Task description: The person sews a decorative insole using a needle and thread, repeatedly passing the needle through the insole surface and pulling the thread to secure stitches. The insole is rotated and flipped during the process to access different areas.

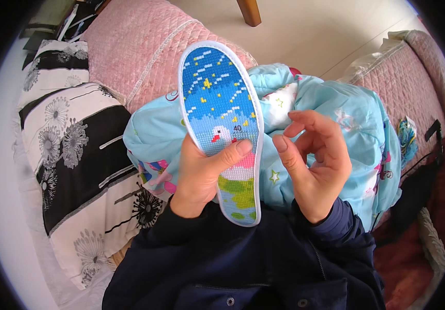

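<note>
An embroidered shoe insole (pixel 222 116) with a white edge stands out in front of me, its patterned face up: blue sky with yellow and white marks, a white bird, pink and green parts. My left hand (pixel 207 170) holds it around the middle, thumb on the face and the fingers hidden behind. To its right my right hand (pixel 311 159) is raised with thumb and forefinger curved close together; whether a fine needle or thread is between them cannot be seen. Light blue patterned fabric (pixel 323 100) covers my lap beneath both hands.
A pink quilted cover (pixel 149 42) lies ahead on the left, another pink quilted seat cover (pixel 412 73) on the right with a bundle of coloured thread (pixel 407 139). Black and white floral fabric (pixel 79 155) lies on the left. A wooden leg (pixel 249 13) stands on the floor ahead.
</note>
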Motion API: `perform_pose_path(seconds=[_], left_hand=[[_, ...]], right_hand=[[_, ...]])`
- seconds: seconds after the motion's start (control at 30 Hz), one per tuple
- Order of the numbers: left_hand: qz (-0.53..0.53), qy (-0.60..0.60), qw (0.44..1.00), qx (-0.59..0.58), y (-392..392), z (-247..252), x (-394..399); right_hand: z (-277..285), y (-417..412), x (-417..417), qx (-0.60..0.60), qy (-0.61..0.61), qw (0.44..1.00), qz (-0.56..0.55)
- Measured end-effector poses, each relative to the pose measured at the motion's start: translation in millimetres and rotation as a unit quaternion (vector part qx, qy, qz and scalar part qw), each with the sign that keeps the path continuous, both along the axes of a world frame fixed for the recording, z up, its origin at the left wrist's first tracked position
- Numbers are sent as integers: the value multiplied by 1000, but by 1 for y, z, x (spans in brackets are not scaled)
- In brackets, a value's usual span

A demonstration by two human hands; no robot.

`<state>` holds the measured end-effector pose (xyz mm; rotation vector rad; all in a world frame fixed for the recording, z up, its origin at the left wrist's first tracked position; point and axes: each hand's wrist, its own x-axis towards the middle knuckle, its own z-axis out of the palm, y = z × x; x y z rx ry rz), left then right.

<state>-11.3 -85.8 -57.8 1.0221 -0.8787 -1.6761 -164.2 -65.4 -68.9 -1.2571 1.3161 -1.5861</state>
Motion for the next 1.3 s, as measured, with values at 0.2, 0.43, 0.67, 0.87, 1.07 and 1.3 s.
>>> perform_pose_path(seconds=[0.2, 0.43, 0.67, 0.87, 1.07, 1.3], left_hand=[[-8, -120, 988, -96, 0, 20, -1], [-7, -207, 970, -127, -4, 34, 1], [93, -183, 974, -93, -9, 20, 9], [177, -387, 883, -198, -29, 11, 39], [218, -455, 829, -240, -51, 17, 77], [206, -496, 783, -313, -35, 26, 21]], right_hand=[[10, -14, -7, -168, 187, 967, 42], [3, -23, -10, -376, 406, 833, -16], [13, -1, -1, -264, 141, 943, 148], [28, -3, -21, -41, -296, 947, 120], [4, 14, -130, -48, -457, 887, 49], [0, 1, -101, 61, -208, 976, -31]])
